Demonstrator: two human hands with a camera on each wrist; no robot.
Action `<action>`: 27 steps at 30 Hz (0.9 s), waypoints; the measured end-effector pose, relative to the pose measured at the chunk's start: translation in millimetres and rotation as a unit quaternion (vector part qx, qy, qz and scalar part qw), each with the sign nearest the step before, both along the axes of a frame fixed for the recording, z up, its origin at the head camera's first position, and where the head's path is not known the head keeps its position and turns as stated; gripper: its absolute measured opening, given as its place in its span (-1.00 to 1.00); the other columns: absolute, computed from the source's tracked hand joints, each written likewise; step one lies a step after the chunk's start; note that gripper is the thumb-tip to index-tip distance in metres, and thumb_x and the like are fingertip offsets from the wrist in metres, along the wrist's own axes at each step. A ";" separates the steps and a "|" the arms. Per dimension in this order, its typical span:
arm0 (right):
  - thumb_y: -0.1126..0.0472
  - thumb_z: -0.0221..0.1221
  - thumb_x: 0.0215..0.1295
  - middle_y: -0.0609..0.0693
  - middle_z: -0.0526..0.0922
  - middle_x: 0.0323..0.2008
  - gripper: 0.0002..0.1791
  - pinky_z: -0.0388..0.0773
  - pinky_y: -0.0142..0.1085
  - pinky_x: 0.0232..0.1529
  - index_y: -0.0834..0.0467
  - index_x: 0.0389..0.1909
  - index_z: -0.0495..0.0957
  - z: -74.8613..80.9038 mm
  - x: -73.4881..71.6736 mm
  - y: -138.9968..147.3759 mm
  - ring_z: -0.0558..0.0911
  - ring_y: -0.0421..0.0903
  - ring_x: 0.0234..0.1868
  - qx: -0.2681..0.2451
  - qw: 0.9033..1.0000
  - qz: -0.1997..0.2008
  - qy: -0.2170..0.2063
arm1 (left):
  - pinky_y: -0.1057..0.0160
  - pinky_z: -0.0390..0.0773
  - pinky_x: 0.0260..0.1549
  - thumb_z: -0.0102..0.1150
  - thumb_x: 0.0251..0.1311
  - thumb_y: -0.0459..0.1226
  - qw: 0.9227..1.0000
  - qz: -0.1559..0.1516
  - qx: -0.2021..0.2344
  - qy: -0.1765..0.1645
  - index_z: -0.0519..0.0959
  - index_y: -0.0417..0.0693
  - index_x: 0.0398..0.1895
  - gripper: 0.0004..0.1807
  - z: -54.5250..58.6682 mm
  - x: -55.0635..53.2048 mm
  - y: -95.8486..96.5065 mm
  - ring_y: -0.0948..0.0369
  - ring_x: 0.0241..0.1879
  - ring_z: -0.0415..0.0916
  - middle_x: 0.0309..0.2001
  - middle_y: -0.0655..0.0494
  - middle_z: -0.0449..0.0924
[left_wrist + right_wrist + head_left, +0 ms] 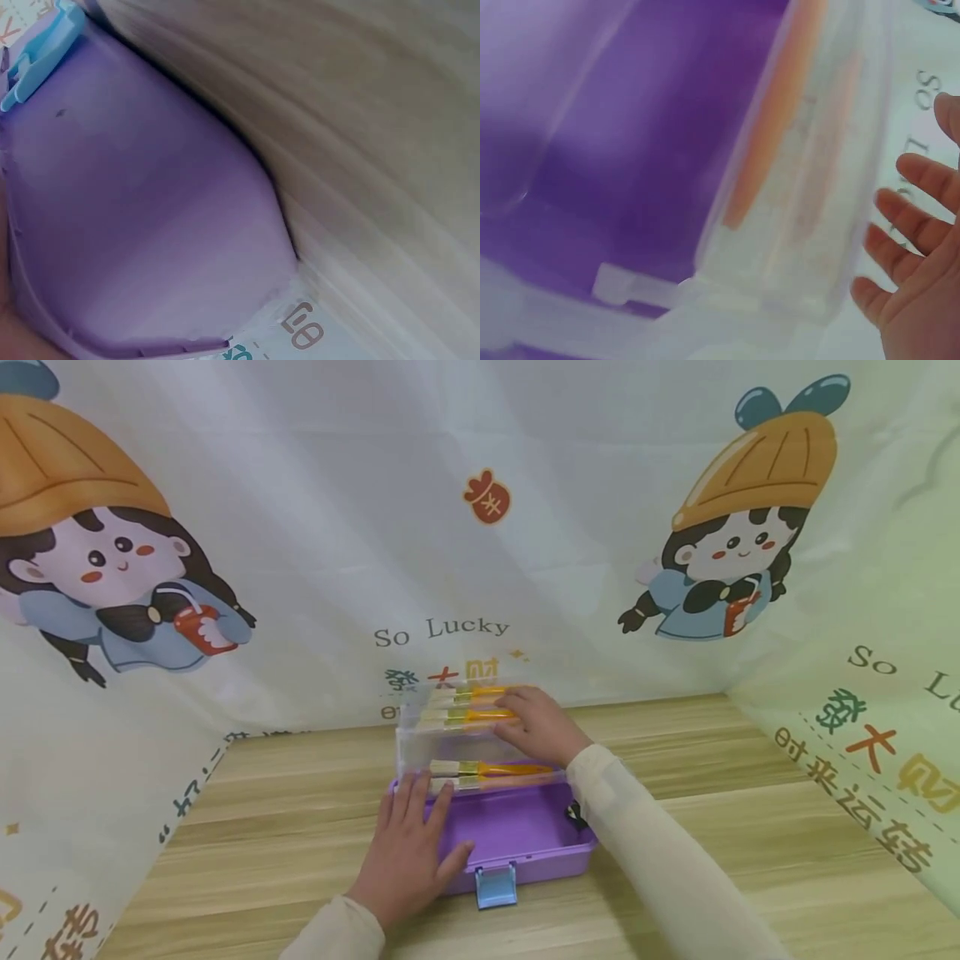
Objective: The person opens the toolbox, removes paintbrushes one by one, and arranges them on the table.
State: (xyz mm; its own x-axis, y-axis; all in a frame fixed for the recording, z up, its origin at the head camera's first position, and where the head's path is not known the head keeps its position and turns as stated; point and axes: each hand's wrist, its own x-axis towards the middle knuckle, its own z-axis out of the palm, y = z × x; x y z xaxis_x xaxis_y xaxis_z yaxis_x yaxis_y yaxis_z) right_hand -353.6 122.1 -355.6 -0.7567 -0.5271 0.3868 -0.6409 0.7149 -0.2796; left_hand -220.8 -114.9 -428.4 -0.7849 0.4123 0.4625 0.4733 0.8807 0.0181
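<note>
A purple storage box (510,822) with a light blue latch (497,887) stands open on the table. Above its back part are clear plastic trays (407,747) holding paintbrushes (517,770) with orange handles and pale bristles. My left hand (408,843) rests over the box's left side, its fingers straight and near the tray. My right hand (542,722) is at the handle ends of the upper brushes in the head view. In the right wrist view the right hand (922,232) has its fingers spread beside the clear tray (780,277), where an orange handle (776,120) shows through.
A small black item (576,814) lies at the right end of the box, partly behind the right sleeve (637,827). The wood-grain table (300,827) meets a printed white cloth (360,527) behind and at both sides.
</note>
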 end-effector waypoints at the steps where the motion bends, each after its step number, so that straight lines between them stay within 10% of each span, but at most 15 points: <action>1: -0.04 0.14 0.42 0.15 0.53 0.22 -0.50 0.31 -0.02 0.33 0.22 0.21 0.54 0.7 2.6 -0.7 0.44 0.13 0.28 -0.010 1.000 0.005 0.006 | -0.29 0.01 0.37 0.03 0.29 0.19 1.000 -0.003 -0.001 0.004 0.29 -0.19 0.46 -0.17 -0.3 -0.6 -0.1 -0.26 0.47 -0.06 0.45 -0.38 0.09; 11: 0.11 0.23 0.38 0.07 0.68 0.01 -0.64 0.53 -0.10 0.11 0.24 0.07 0.62 1.6 22.4 -12.6 0.62 0.01 0.05 -0.005 0.997 0.082 -0.008 | -0.30 0.10 0.33 0.02 0.27 0.04 1.000 -0.022 -0.014 0.016 0.33 -0.24 0.42 -0.25 -2.0 -4.6 0.4 -0.30 0.41 0.09 0.39 -0.38 0.21; 27: 0.19 0.27 0.31 0.01 0.72 -0.13 -0.74 0.59 -0.17 -0.01 0.23 -0.04 0.65 -25.4 8.5 -24.0 0.66 -0.05 -0.09 -0.003 0.994 0.092 -0.065 | -0.29 0.11 0.33 0.11 0.23 -0.04 1.000 -0.024 0.002 0.008 0.33 -0.23 0.42 -0.26 -4.4 -4.7 0.1 -0.26 0.42 0.07 0.40 -0.35 0.21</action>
State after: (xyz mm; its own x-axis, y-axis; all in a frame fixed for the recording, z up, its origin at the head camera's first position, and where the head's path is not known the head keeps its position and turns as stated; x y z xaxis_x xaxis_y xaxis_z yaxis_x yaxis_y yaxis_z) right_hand -345.1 98.1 -381.0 -0.6917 -0.6592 0.2949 -0.7186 0.5872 -0.3726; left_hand -225.4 -114.9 -432.8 -0.7567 0.4481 0.4761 0.5155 0.8568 0.0128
